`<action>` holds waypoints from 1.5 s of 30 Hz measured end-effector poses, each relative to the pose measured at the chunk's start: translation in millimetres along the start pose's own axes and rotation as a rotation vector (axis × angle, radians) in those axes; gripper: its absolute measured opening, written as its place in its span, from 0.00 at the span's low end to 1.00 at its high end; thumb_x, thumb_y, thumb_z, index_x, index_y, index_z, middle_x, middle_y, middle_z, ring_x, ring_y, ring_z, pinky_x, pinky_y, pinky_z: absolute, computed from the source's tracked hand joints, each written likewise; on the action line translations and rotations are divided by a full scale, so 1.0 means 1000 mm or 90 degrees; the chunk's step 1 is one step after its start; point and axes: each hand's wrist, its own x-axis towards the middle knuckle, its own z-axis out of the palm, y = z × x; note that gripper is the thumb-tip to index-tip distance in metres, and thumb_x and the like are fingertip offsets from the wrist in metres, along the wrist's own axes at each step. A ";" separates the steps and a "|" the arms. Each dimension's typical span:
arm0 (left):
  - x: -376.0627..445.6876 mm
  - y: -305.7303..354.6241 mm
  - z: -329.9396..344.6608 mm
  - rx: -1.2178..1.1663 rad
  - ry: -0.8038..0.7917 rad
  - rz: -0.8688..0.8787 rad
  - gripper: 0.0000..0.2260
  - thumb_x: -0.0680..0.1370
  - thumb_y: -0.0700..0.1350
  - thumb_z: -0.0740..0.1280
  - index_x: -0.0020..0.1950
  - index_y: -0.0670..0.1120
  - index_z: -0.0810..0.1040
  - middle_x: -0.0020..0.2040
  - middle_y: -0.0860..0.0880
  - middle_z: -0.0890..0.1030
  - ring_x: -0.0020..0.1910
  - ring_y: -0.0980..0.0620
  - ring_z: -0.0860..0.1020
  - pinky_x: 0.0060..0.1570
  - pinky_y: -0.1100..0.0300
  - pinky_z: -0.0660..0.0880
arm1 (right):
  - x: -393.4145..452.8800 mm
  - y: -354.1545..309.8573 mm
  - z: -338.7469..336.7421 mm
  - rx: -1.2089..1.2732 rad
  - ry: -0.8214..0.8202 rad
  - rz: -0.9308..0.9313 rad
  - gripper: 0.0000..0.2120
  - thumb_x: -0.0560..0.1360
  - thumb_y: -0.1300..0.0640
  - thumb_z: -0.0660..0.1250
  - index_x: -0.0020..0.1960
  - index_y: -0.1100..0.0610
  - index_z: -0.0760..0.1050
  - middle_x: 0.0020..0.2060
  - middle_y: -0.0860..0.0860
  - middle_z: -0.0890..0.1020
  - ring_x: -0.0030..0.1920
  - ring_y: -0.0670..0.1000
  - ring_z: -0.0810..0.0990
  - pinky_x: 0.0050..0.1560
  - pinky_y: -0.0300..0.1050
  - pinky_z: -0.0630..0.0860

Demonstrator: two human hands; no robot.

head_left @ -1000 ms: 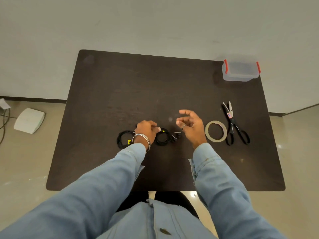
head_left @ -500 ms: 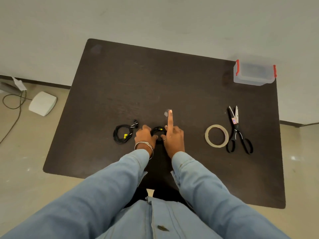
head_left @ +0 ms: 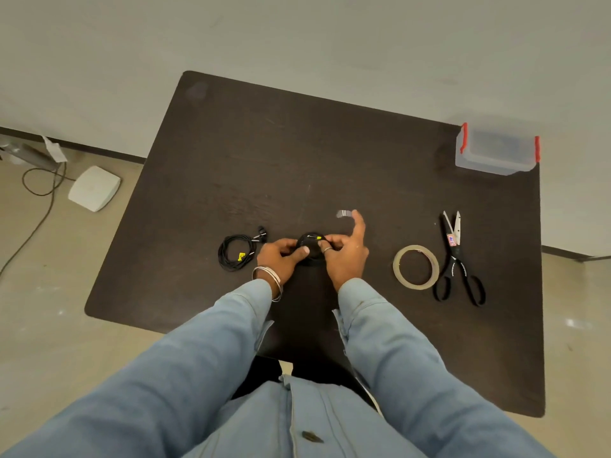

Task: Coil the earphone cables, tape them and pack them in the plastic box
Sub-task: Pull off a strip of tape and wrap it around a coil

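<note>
A: What's on the worktop (head_left: 330,153)?

B: The plastic box (head_left: 496,152) sits shut at the far right corner, apparently empty. The scissors (head_left: 458,259) and tape roll (head_left: 416,266) lie toward the right edge.

A: And the cables?

B: One coiled earphone cable (head_left: 235,252) lies left of centre; I can't tell if it's taped. Both hands grip a second coil (head_left: 310,241) near the front edge: left hand (head_left: 282,257) pinching it, right hand (head_left: 344,256) too, with a cut tape strip (head_left: 344,213) stuck on its raised forefinger.

A: So what's left?

B: Probably taping this coil, then packing both.
</note>
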 end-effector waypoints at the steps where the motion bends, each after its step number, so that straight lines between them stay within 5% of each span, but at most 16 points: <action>1: -0.002 0.005 -0.002 -0.055 -0.037 -0.001 0.09 0.73 0.49 0.71 0.51 0.49 0.81 0.43 0.51 0.80 0.47 0.49 0.79 0.46 0.52 0.79 | 0.000 -0.003 -0.002 0.045 0.020 0.020 0.41 0.69 0.67 0.72 0.74 0.47 0.56 0.39 0.47 0.83 0.45 0.45 0.81 0.53 0.30 0.70; 6: -0.013 0.036 -0.008 -0.306 -0.151 -0.009 0.06 0.79 0.42 0.63 0.46 0.48 0.80 0.49 0.54 0.81 0.50 0.53 0.77 0.45 0.58 0.74 | 0.003 -0.027 -0.010 0.268 0.137 0.098 0.37 0.67 0.68 0.75 0.68 0.47 0.63 0.39 0.49 0.83 0.43 0.44 0.83 0.56 0.45 0.79; 11: -0.018 0.062 -0.006 -0.402 -0.191 0.062 0.08 0.80 0.40 0.61 0.49 0.46 0.80 0.47 0.51 0.83 0.53 0.51 0.78 0.48 0.55 0.74 | -0.004 -0.053 -0.013 0.378 0.217 0.113 0.34 0.68 0.69 0.74 0.66 0.47 0.65 0.38 0.49 0.83 0.42 0.45 0.84 0.54 0.47 0.80; 17: -0.019 0.081 -0.007 -0.396 -0.190 0.130 0.11 0.81 0.41 0.59 0.49 0.43 0.81 0.41 0.54 0.83 0.51 0.50 0.78 0.53 0.53 0.73 | -0.009 -0.067 -0.020 0.470 0.243 0.168 0.30 0.69 0.70 0.72 0.62 0.47 0.65 0.38 0.50 0.84 0.44 0.49 0.85 0.56 0.48 0.78; 23: -0.019 0.092 -0.006 -0.356 -0.099 0.075 0.10 0.79 0.41 0.63 0.39 0.45 0.80 0.45 0.50 0.83 0.49 0.49 0.78 0.52 0.51 0.75 | -0.012 -0.073 -0.030 0.495 0.199 0.173 0.32 0.69 0.69 0.73 0.66 0.49 0.66 0.39 0.51 0.84 0.43 0.48 0.84 0.40 0.37 0.77; 26: -0.018 0.097 -0.006 -0.344 -0.070 0.063 0.09 0.79 0.42 0.63 0.42 0.47 0.81 0.37 0.51 0.81 0.42 0.51 0.78 0.47 0.55 0.74 | -0.013 -0.070 -0.029 0.495 0.184 0.177 0.32 0.69 0.69 0.72 0.66 0.49 0.66 0.40 0.52 0.84 0.43 0.48 0.85 0.47 0.44 0.80; 31: -0.015 0.100 -0.012 -0.407 -0.139 0.029 0.09 0.79 0.43 0.64 0.53 0.40 0.80 0.39 0.49 0.82 0.41 0.52 0.80 0.45 0.58 0.77 | -0.012 -0.072 -0.031 0.571 0.175 0.190 0.31 0.69 0.71 0.72 0.64 0.51 0.67 0.41 0.57 0.85 0.43 0.52 0.85 0.52 0.51 0.81; 37: -0.017 0.097 -0.013 -0.484 -0.232 0.023 0.07 0.79 0.40 0.62 0.51 0.42 0.80 0.42 0.49 0.85 0.44 0.52 0.81 0.45 0.58 0.77 | -0.010 -0.082 -0.035 0.678 0.186 0.216 0.29 0.68 0.75 0.70 0.64 0.56 0.66 0.41 0.59 0.83 0.40 0.53 0.83 0.49 0.50 0.81; 42: -0.023 0.096 -0.012 -0.413 -0.248 0.092 0.09 0.79 0.41 0.63 0.56 0.44 0.80 0.48 0.51 0.83 0.47 0.55 0.81 0.44 0.57 0.75 | -0.009 -0.083 -0.032 0.656 0.227 0.266 0.28 0.67 0.74 0.72 0.60 0.55 0.68 0.41 0.57 0.82 0.43 0.53 0.83 0.53 0.52 0.80; 45: -0.029 0.102 -0.005 -0.367 -0.178 0.162 0.11 0.76 0.36 0.66 0.59 0.39 0.78 0.45 0.50 0.83 0.42 0.62 0.82 0.38 0.65 0.76 | -0.007 -0.081 -0.030 0.634 0.242 0.282 0.28 0.66 0.72 0.73 0.60 0.53 0.68 0.39 0.54 0.81 0.47 0.55 0.83 0.56 0.54 0.79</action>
